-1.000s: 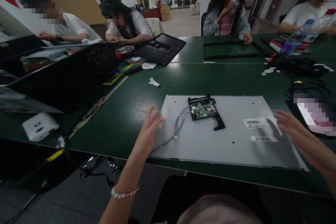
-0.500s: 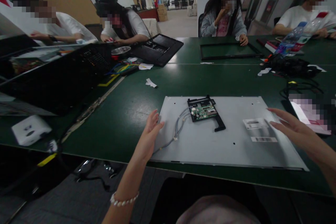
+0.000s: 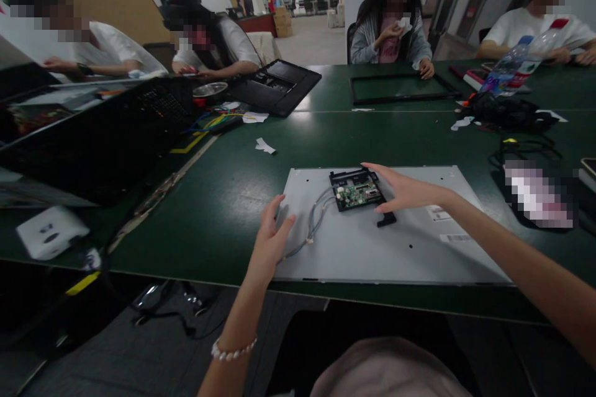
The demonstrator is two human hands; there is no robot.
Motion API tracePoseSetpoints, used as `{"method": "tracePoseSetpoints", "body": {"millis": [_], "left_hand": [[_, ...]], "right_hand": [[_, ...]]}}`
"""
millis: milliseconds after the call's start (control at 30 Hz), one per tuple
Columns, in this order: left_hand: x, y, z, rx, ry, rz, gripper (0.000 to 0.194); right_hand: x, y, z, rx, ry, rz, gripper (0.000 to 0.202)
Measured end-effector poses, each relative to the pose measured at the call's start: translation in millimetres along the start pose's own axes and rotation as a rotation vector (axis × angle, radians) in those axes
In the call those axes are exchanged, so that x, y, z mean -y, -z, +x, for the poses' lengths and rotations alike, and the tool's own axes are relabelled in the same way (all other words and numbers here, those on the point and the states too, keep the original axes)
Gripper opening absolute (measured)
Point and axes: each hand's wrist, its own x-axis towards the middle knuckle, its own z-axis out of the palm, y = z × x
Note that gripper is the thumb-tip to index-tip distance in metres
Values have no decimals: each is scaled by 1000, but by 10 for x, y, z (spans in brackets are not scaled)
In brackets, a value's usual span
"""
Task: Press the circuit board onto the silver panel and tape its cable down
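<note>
A flat grey-white metal panel [image 3: 344, 260], like the back of a screen, lies near the table's front edge. On it rests a green circuit board [image 3: 358, 194] in a black plastic bracket [image 3: 385, 219], with grey cables [image 3: 311, 229] running off to the left. My right hand [image 3: 403, 189] reaches over the bracket's right side, thumb and fingers spread around it; whether it touches is unclear. Beside the panel's left edge, my left hand [image 3: 271, 236] has its fingers apart and nothing in it. White labels [image 3: 454, 237] sit on the panel's right part, partly behind my right arm.
A large black casing [image 3: 102, 130] and a white box [image 3: 51, 231] stand at left. Across the table [image 3: 223, 198] lie a black back cover [image 3: 279, 84] and an empty black frame [image 3: 400, 99]. Bottles [image 3: 507, 68] and cables [image 3: 512, 113] are at far right. Several people sit opposite.
My right hand has moved left from the panel's right edge to the bracket. My left hand stays by the left edge. The panel's near edge sits slightly higher in view.
</note>
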Motion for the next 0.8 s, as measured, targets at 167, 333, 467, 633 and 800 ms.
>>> {"method": "tracePoseSetpoints", "body": {"millis": [167, 333, 467, 633, 800], "left_hand": [[-33, -5, -11, -11, -38, -26, 43], [-67, 50, 15, 19, 104, -218, 43], [-42, 80, 49, 8, 89, -305, 40], [-45, 106, 62, -1, 69, -361, 33], [-52, 130, 76, 1, 59, -335, 29]], "right_hand": [[-121, -78, 208, -19, 35, -18, 116], [-152, -75, 318, -9, 83, -62, 115], [-108, -70, 337, -25, 100, -84, 111], [-114, -138, 114, -122, 41, -103, 107], [-101, -201, -238, -213, -14, -83, 105]]}}
